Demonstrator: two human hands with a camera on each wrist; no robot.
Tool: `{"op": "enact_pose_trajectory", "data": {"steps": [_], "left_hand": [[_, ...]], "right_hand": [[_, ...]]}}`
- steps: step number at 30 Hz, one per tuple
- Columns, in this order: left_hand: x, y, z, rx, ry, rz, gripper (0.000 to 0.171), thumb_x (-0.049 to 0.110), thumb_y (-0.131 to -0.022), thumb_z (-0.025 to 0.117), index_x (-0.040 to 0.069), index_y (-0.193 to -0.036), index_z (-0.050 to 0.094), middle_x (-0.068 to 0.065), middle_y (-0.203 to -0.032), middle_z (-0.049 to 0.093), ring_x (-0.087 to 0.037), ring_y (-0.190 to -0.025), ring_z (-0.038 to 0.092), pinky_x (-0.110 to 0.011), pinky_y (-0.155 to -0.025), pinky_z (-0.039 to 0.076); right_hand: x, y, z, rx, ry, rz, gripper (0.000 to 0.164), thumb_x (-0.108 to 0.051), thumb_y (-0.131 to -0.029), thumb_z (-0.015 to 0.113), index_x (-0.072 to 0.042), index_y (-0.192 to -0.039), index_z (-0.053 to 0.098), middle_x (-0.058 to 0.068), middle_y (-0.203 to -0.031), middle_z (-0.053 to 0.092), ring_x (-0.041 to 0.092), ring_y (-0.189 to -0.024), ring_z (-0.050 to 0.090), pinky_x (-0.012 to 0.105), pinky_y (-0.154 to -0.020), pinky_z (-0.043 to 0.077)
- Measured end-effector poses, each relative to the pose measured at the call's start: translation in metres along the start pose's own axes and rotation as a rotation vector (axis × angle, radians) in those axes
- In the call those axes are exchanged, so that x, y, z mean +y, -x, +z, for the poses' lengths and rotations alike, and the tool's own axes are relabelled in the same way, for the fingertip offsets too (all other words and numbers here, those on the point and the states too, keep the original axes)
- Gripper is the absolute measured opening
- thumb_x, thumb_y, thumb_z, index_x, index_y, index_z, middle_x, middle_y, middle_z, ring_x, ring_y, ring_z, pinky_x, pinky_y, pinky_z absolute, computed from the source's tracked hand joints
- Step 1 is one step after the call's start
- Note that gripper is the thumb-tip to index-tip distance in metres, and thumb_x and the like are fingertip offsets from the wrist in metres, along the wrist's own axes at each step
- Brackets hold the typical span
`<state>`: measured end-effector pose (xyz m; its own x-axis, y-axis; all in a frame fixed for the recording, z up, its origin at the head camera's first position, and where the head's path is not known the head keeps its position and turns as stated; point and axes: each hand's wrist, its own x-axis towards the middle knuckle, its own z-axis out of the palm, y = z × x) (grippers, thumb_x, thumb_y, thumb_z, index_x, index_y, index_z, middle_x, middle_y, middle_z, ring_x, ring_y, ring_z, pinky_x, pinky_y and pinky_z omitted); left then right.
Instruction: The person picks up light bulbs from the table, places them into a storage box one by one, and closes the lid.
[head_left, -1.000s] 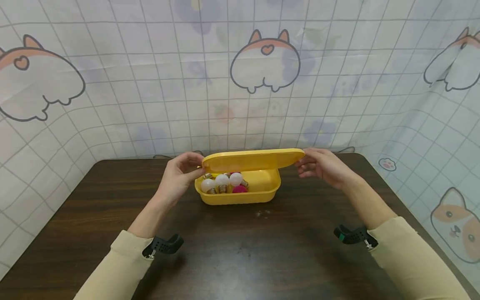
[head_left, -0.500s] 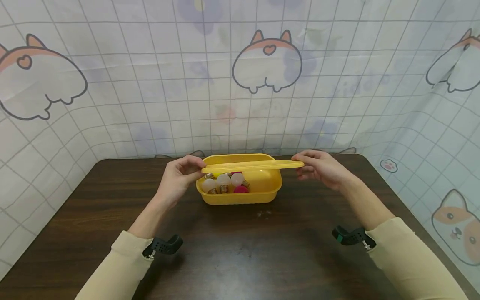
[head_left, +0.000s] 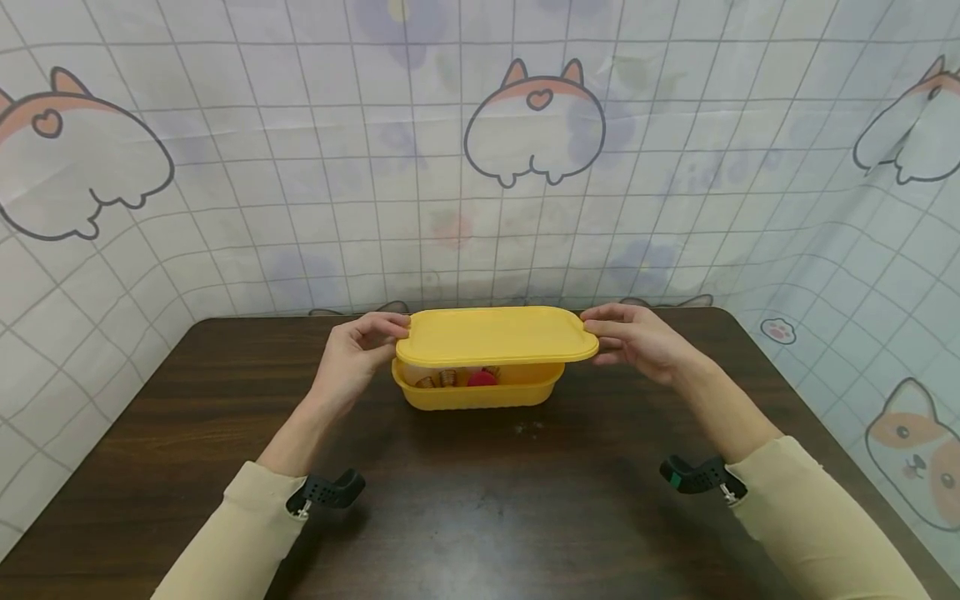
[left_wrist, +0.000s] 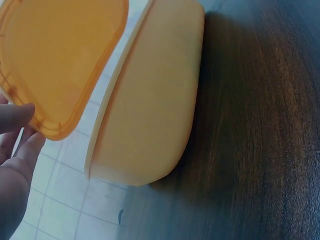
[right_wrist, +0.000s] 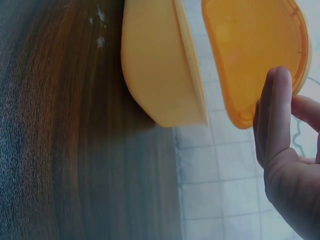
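Note:
A yellow lid (head_left: pixel 495 335) is held by both hands above a yellow plastic box (head_left: pixel 480 398) on the dark table. My left hand (head_left: pixel 360 354) pinches the lid's left end between thumb and fingers. At the other end, my right hand (head_left: pixel 633 340) pinches the edge, its fingers against the underside in the right wrist view. Both wrist views show a gap between the lid (left_wrist: pixel 65 60) and the box (right_wrist: pixel 157 65). Under the lid's front edge, light bulbs (head_left: pixel 448 378) with metal screw bases and a pink-red round piece (head_left: pixel 482 379) show inside the box; the rest is hidden.
The dark wood table (head_left: pixel 480 500) spreads around the box. Behind it and at the sides hangs a tiled-pattern cloth (head_left: pixel 337 208) with cartoon animals. A black strap (head_left: pixel 326 490) is on the left wrist and another strap (head_left: pixel 697 475) on the right.
The lid has tipped from underside showing, through edge-on, to top face showing, and now covers most of the box in the head view. The right hand has shifted slightly left; the box has stayed put.

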<state>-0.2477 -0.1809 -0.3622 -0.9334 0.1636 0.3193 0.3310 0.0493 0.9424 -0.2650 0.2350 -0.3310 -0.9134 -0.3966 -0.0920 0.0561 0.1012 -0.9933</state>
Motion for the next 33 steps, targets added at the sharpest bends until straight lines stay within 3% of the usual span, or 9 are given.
{"op": "enact_pose_trajectory", "data": {"steps": [6, 13, 19, 23, 28, 33], "left_hand": [[0.001, 0.0, 0.0, 0.024, 0.004, -0.025, 0.017, -0.009, -0.094, 0.069, -0.015, -0.109, 0.068, -0.019, -0.136, 0.06, -0.03, -0.129, 0.057, -0.028, -0.093, 0.056], [0.001, -0.002, 0.001, 0.067, -0.007, -0.076, 0.023, -0.006, -0.095, 0.069, -0.013, -0.117, 0.066, -0.018, -0.138, 0.058, -0.027, -0.133, 0.054, -0.03, -0.101, 0.051], [-0.001, -0.004, 0.001, 0.106, -0.022, -0.167, 0.034, 0.005, -0.099, 0.069, -0.006, -0.131, 0.063, -0.017, -0.137, 0.061, -0.024, -0.126, 0.058, -0.027, -0.099, 0.052], [-0.002, -0.005, 0.002, 0.123, -0.004, -0.204, 0.039, 0.004, -0.099, 0.069, -0.005, -0.136, 0.061, -0.019, -0.137, 0.061, -0.021, -0.12, 0.061, -0.026, -0.098, 0.052], [-0.003, -0.007, 0.003, 0.13, 0.098, -0.272, 0.04, 0.004, -0.103, 0.06, -0.005, -0.142, 0.056, -0.018, -0.142, 0.057, -0.019, -0.121, 0.061, -0.033, -0.108, 0.047], [-0.004, -0.008, 0.004, 0.162, 0.219, -0.336, 0.044, 0.005, -0.104, 0.06, -0.007, -0.146, 0.051, -0.018, -0.147, 0.051, -0.02, -0.129, 0.057, -0.029, -0.109, 0.045]], "right_hand": [[0.002, -0.004, 0.001, -0.01, -0.01, -0.007, 0.051, -0.009, -0.107, 0.056, 0.016, -0.148, 0.04, 0.006, -0.116, 0.072, 0.017, -0.095, 0.074, 0.035, -0.088, 0.058], [0.007, -0.009, 0.003, -0.001, -0.01, -0.003, 0.05, -0.009, -0.106, 0.059, 0.014, -0.147, 0.042, 0.007, -0.119, 0.07, 0.018, -0.097, 0.073, 0.032, -0.086, 0.059], [0.009, -0.012, 0.004, 0.0, -0.011, -0.01, 0.051, -0.008, -0.105, 0.059, 0.013, -0.148, 0.041, 0.007, -0.12, 0.069, 0.018, -0.099, 0.073, 0.033, -0.087, 0.059], [0.011, -0.013, 0.005, 0.005, -0.002, -0.014, 0.053, -0.008, -0.105, 0.06, 0.013, -0.148, 0.041, 0.007, -0.121, 0.068, 0.016, -0.099, 0.072, 0.032, -0.087, 0.059], [0.016, -0.016, 0.005, 0.032, 0.023, -0.008, 0.054, -0.01, -0.104, 0.062, 0.012, -0.149, 0.041, 0.009, -0.123, 0.066, 0.017, -0.101, 0.07, 0.034, -0.088, 0.06], [0.021, -0.019, 0.008, 0.053, 0.037, 0.009, 0.053, -0.011, -0.103, 0.065, 0.007, -0.149, 0.044, 0.011, -0.123, 0.066, 0.019, -0.103, 0.069, 0.037, -0.089, 0.06]]}}
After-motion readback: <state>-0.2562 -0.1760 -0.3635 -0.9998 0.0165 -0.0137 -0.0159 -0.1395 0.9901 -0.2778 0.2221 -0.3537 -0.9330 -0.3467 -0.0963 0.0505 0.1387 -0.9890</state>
